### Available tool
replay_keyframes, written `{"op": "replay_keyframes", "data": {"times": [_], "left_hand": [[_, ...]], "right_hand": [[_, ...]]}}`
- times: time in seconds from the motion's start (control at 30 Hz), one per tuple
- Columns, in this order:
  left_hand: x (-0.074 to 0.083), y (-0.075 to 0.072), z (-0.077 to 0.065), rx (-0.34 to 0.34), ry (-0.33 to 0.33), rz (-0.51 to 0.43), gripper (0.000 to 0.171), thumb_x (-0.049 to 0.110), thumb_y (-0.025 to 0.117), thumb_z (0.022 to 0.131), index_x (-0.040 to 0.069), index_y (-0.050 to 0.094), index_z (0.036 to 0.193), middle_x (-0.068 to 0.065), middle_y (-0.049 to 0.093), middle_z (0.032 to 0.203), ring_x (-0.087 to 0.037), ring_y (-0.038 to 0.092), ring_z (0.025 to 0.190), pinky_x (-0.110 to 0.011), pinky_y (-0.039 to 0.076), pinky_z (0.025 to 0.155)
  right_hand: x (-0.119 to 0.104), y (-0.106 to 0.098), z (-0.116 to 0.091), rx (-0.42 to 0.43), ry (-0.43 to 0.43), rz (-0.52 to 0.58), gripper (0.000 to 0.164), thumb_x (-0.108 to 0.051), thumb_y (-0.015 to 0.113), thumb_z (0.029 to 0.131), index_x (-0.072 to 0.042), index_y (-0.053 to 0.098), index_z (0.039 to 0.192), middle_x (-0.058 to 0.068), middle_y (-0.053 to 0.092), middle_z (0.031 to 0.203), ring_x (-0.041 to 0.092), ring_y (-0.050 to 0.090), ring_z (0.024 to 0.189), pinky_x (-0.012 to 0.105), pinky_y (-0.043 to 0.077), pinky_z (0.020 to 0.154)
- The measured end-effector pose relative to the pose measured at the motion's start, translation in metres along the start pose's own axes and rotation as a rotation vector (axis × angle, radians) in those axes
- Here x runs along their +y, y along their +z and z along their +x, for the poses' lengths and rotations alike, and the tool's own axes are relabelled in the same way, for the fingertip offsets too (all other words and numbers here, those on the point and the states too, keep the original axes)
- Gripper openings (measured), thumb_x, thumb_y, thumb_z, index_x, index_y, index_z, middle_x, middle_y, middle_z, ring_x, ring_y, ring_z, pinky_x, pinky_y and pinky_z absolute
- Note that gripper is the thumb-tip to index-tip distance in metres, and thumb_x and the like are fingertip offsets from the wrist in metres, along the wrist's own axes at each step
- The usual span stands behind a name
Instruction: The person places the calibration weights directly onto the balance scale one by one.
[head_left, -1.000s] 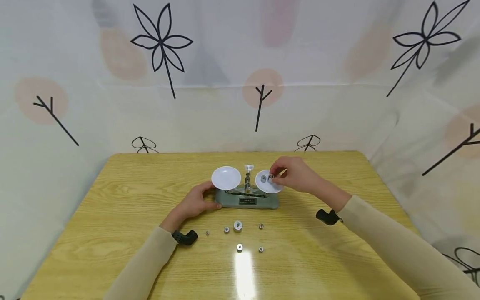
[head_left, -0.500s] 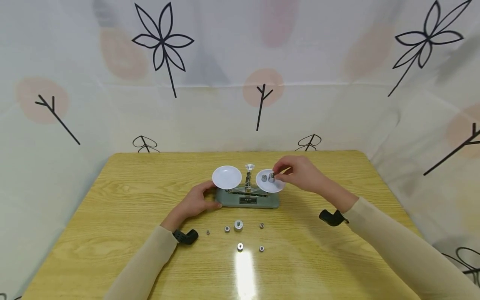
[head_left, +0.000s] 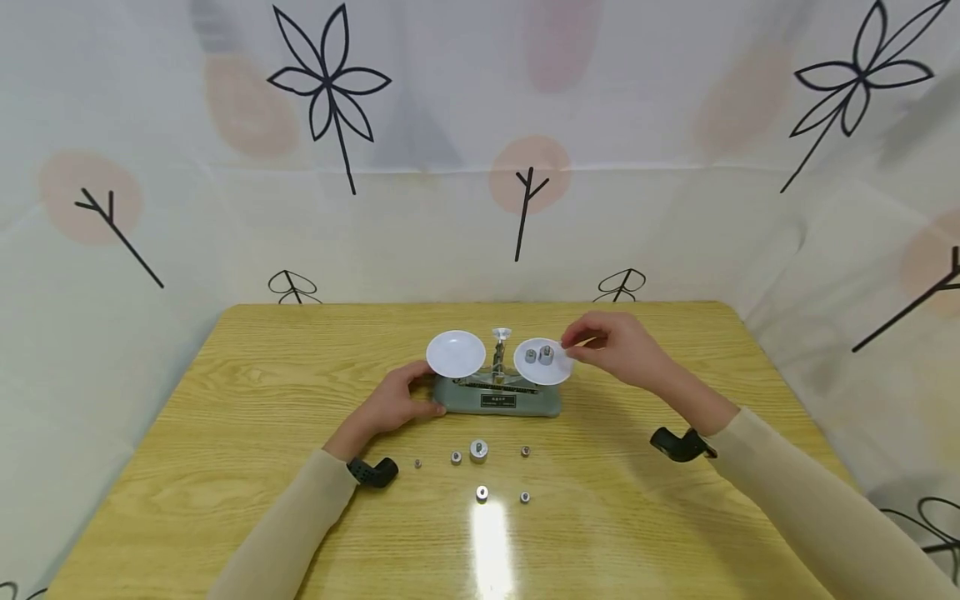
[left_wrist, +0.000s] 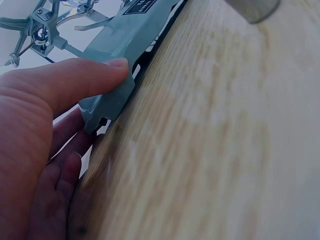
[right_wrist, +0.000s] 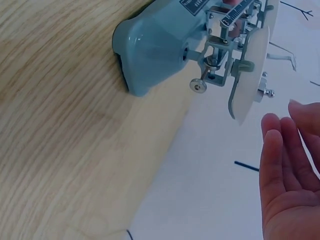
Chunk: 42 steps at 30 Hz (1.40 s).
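Note:
A green-grey balance scale (head_left: 536, 405) stands mid-table with two white pans. My left hand (head_left: 392, 402) grips the left end of its base; in the left wrist view the thumb (left_wrist: 100, 77) lies along the front and the other fingers reach behind. On the right pan (head_left: 553, 377) sit two metal weights, a larger one (head_left: 547, 357) and a smaller one (head_left: 531, 356). Just right of that pan is my right hand (head_left: 621, 348), holding nothing. From the right wrist its loosely bent fingers (right_wrist: 272, 155) show apart from the weight (right_wrist: 263, 90). Nothing lies on the left pan (head_left: 455, 355).
In front of the scale several loose weights stand on the wooden table (head_left: 247, 433), among them a large one (head_left: 478, 452), a medium one (head_left: 482, 494) and a tiny one (head_left: 417, 463). A patterned cloth (head_left: 435, 242) hangs behind and along the sides.
My right hand has let go of the larger weight on the right pan and drawn off to the right. The left hand keeps its grip on the scale's base.

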<state>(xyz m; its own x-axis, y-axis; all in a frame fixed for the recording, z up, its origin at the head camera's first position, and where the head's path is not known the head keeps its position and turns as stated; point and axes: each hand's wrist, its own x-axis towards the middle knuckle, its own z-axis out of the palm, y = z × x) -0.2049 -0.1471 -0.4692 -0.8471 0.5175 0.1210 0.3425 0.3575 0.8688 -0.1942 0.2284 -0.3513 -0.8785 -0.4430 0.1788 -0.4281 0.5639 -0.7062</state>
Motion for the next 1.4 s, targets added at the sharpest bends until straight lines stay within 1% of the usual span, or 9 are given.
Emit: {"op": "replay_keyframes", "data": {"times": [0.23,0.43,0.57,0.7,0.8,0.93,1.07,1.17,1.4], "left_hand": [[0.0,-0.001,-0.001,-0.002,-0.015,0.023,0.064,0.012,0.085,0.079,0.013,0.059,0.137,-0.002,0.059,0.135,-0.021,0.051,0.127,-0.045,0.039,0.108],[-0.001,0.0,-0.001,-0.002,-0.005,0.024,0.063,0.013,0.085,0.079,0.012,0.059,0.137,-0.003,0.058,0.135,-0.023,0.052,0.128,-0.046,0.039,0.108],[-0.002,0.0,0.0,-0.003,0.008,0.015,0.064,0.013,0.085,0.079,0.011,0.059,0.137,-0.006,0.058,0.135,-0.026,0.052,0.127,-0.048,0.039,0.108],[-0.003,0.0,0.0,0.002,0.008,0.015,0.064,0.012,0.086,0.079,0.01,0.059,0.136,-0.007,0.058,0.135,-0.027,0.052,0.127,-0.049,0.038,0.108],[-0.003,0.0,0.0,0.001,0.001,0.019,0.064,0.013,0.085,0.079,0.011,0.059,0.137,-0.006,0.058,0.136,-0.026,0.051,0.128,-0.048,0.038,0.108],[-0.003,0.0,0.0,0.001,-0.005,0.017,0.064,0.013,0.085,0.079,0.011,0.059,0.137,-0.005,0.058,0.137,-0.025,0.051,0.129,-0.047,0.038,0.109],[-0.004,0.0,0.0,0.001,-0.002,0.016,0.065,0.012,0.085,0.079,0.011,0.058,0.137,-0.005,0.058,0.137,-0.025,0.051,0.128,-0.047,0.039,0.108],[-0.004,0.0,0.0,0.001,-0.004,0.016,0.065,0.012,0.085,0.079,0.011,0.058,0.138,-0.005,0.058,0.137,-0.025,0.052,0.128,-0.046,0.039,0.108],[-0.005,-0.001,0.002,-0.002,-0.006,0.004,0.065,0.01,0.085,0.079,0.01,0.057,0.138,-0.005,0.057,0.137,-0.024,0.051,0.129,-0.045,0.038,0.109]], "right_hand": [[0.002,0.0,-0.011,0.036,0.0,0.024,0.014,-0.002,0.075,0.088,-0.004,0.072,0.102,0.007,0.069,0.101,0.024,0.067,0.095,0.026,0.057,0.078],[0.001,0.002,-0.023,0.075,-0.003,0.039,0.014,-0.001,0.074,0.089,-0.007,0.07,0.101,0.005,0.068,0.1,0.021,0.068,0.092,0.026,0.057,0.074],[0.004,0.006,-0.031,0.087,-0.002,0.073,0.015,0.0,0.074,0.088,-0.008,0.07,0.1,0.005,0.068,0.099,0.02,0.068,0.089,0.026,0.057,0.074],[0.009,0.012,-0.037,0.099,-0.017,0.099,0.014,-0.001,0.074,0.088,-0.007,0.07,0.1,0.004,0.068,0.098,0.018,0.067,0.086,0.026,0.057,0.076],[0.009,0.017,-0.042,0.109,-0.024,0.119,0.014,-0.001,0.075,0.088,-0.008,0.07,0.099,0.003,0.068,0.097,0.017,0.067,0.085,0.026,0.057,0.076],[0.009,0.027,-0.05,0.122,-0.045,0.158,0.012,-0.001,0.074,0.088,-0.007,0.07,0.099,0.003,0.068,0.096,0.015,0.066,0.085,0.025,0.056,0.076],[0.012,0.041,-0.057,0.129,-0.086,0.213,0.011,0.003,0.072,0.088,-0.002,0.07,0.098,0.004,0.068,0.095,0.015,0.065,0.084,0.025,0.056,0.075],[0.013,0.052,-0.062,0.119,-0.1,0.241,0.011,0.003,0.072,0.089,0.0,0.069,0.099,0.006,0.068,0.094,0.015,0.064,0.085,0.026,0.056,0.076],[0.018,0.072,-0.069,0.066,-0.069,0.276,0.01,-0.001,0.069,0.092,0.001,0.069,0.102,0.01,0.069,0.096,0.015,0.064,0.088,0.029,0.056,0.077]]}}
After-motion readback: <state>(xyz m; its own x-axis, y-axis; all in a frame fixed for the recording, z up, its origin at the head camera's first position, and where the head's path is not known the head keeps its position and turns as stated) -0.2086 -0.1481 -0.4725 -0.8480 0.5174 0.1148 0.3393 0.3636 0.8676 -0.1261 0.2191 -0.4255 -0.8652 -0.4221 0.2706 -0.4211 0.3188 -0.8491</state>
